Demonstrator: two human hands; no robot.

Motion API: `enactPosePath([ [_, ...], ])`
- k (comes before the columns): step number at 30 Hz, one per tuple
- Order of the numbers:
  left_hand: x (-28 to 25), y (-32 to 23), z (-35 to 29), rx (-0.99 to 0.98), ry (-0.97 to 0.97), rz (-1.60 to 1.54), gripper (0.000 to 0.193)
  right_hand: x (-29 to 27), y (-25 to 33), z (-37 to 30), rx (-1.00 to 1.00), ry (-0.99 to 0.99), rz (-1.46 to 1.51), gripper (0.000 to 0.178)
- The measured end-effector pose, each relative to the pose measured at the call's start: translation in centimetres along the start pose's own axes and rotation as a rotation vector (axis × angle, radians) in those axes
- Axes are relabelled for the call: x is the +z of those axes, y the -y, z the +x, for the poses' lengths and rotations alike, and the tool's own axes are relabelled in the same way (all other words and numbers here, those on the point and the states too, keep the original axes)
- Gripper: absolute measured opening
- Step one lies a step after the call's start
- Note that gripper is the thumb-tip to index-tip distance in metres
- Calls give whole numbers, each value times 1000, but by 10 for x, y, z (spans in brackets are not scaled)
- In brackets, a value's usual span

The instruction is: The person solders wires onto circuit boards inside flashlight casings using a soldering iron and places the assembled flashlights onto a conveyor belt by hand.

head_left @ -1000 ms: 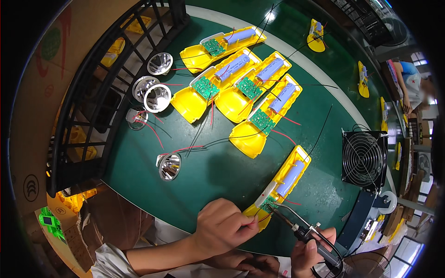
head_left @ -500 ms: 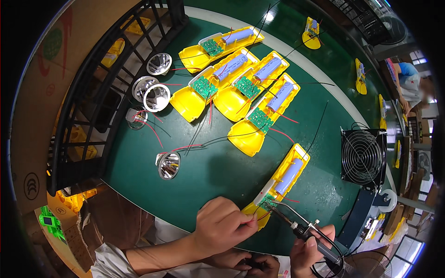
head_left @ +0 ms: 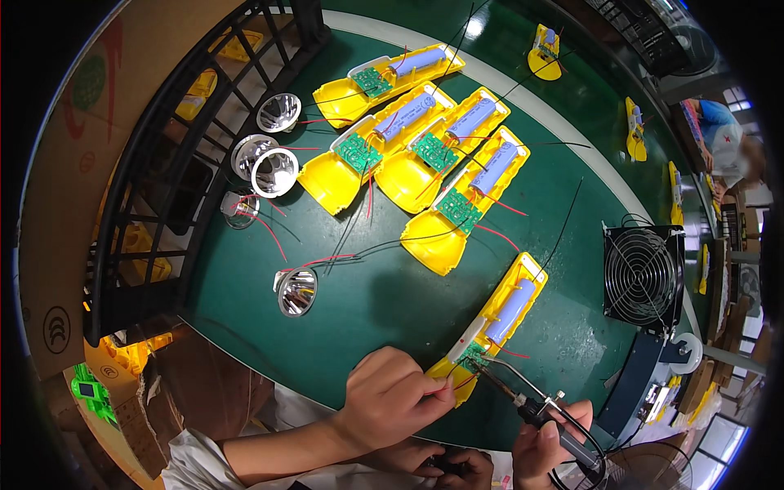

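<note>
My right hand [head_left: 545, 441] is closed around a soldering iron [head_left: 535, 413] with a thin metal tube running alongside its tip. The tip meets the small green circuit board [head_left: 473, 354] in the nearest yellow housing [head_left: 492, 311]. A lilac cylindrical battery [head_left: 512, 311] lies in that housing, above the board. Just left of the board, my left hand [head_left: 388, 402] pinches a thin wire, its fingertips over the housing's wide lower end. Red and black wires stick out around the board. The exact contact at the tip is too small to make out.
Several more yellow housings [head_left: 335, 181] with boards and batteries lie beyond. Silver reflector cups [head_left: 296, 292] with wires sit to the left, by a black rack [head_left: 151, 175]. A fan [head_left: 643, 275] and solder-reel unit [head_left: 684, 353] stand right. Another pair of hands [head_left: 465, 467] shows below.
Both hands hold nearly the same place, the iron's tip staying at the board. The view has shifted very slightly. At the far right, the other person has moved a little.
</note>
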State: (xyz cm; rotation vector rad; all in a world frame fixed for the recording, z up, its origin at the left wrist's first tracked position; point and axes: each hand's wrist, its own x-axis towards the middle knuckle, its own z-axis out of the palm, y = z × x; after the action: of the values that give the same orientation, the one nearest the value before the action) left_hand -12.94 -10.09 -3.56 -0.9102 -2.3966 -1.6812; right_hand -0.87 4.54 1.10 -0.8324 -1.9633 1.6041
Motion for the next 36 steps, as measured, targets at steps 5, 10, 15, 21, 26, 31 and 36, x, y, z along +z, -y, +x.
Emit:
enactPosePath([
  [5, 0, 0, 1, 1, -6, 0, 19, 5, 10, 1, 122, -19, -103, 45],
  [10, -3, 0, 1, -2, -7, 12, 18, 9, 12, 1, 79, -27, -206, 44],
  [15, 1, -2, 1, 2, -6, 24, 18, 7, 7, 1, 82, -26, -122, 41],
  [21, 0, 0, -1, 4, 3, 10, 18, 14, 1, 2, 96, -108, 121, 36],
  [26, 0, 0, 0, 10, -4, 6, 18, 15, 2, -2, 136, -117, 174, 33],
  [31, 1, -2, 2, 3, -6, 33, 19, 19, 3, -1, 141, -152, 198, 32],
  [36, 1, 0, 2, 31, -8, 38, 17, 16, -1, -5, 155, -153, 216, 32],
])
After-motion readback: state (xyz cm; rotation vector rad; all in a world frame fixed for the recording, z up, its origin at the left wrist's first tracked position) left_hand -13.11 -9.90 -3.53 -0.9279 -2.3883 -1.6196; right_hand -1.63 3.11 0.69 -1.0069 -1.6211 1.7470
